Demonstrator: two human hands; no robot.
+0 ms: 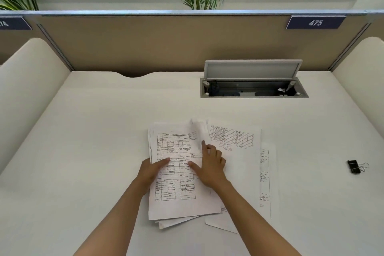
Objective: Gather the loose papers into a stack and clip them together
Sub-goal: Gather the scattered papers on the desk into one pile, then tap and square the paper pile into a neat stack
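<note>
A rough stack of printed papers (176, 189) lies on the white desk (93, 141) in front of me, its edges uneven. My left hand (150, 170) grips the stack's left edge, thumb on the top sheet. My right hand (209, 164) presses on the stack's right edge, forefinger and thumb spread, other fingers curled. Two more sheets (245, 172) lie to the right, partly under the stack and my right forearm. A black binder clip (354, 166) sits apart at the far right of the desk.
An open cable box with a raised lid (252, 81) is set into the desk at the back right. A tan partition (166, 43) with a "475" label (315, 22) closes the back, and curved side panels stand left and right. Plants rise behind.
</note>
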